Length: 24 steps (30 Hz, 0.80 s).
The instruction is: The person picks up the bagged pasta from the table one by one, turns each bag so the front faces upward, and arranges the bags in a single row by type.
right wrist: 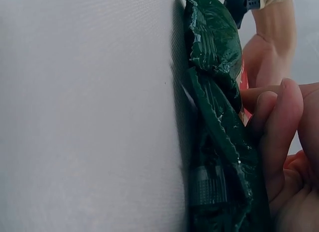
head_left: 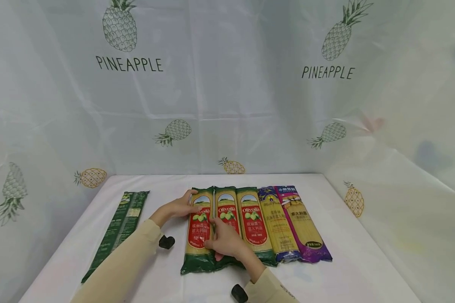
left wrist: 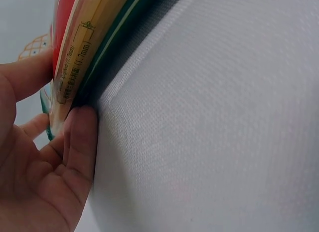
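My left hand [head_left: 180, 206] grips the left edge of the leftmost spaghetti packet [head_left: 200, 229], which is green with a red label. In the left wrist view, the thumb lies on the front of that packet [left wrist: 87, 47] and the other fingers are at its edge by the table. At the packet's right edge is my right hand [head_left: 229, 240], its thumb and forefinger on the wrapper and the other fingers curled. Partly behind the right hand lies a matching middle packet [head_left: 226, 202]. The right wrist view shows crinkled green packet ends [right wrist: 214, 47] beside the fingers.
To the right lie a third matching packet [head_left: 255, 223], a yellow and blue pasta packet [head_left: 278, 223] and a purple one [head_left: 303, 223]. A green packet [head_left: 121, 227], back side up, lies apart at the left. A pineapple-print curtain [head_left: 220, 92] hangs behind the white table [head_left: 349, 269].
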Motion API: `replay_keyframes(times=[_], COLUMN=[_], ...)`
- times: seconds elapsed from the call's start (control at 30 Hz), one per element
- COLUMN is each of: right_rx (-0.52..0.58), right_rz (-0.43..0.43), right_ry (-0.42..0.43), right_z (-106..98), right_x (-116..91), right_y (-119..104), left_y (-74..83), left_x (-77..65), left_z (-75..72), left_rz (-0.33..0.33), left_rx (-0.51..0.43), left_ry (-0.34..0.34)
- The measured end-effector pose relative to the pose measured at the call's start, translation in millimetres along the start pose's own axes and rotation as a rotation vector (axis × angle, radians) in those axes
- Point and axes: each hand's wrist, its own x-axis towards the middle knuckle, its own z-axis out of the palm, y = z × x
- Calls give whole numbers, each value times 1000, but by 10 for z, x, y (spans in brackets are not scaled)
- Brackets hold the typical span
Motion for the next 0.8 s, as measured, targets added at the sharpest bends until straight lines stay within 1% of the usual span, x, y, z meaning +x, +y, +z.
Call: replay_keyframes(times=[0.2,0.33,0.53,0.63,0.8], right_rx=[20,52,108,114,121], right_rz=[3,4,5,6,10], right_ry=[2,4,-1,-5,2], right_z=[2,0,1,4,-5], right_x=[8,13,12,11,1], right_y=[0,3,2,-7,-4], left_y=[-25,-34,-18,-52,-131], left_x=[18,34,-31,-81,-175], left_z=[7,15,-3,-42,-155], left_rz=[-25,-46,-59,-64,-16], left_rx=[28,27,50,15,-77], left_ry=[2,1,33,22,-29])
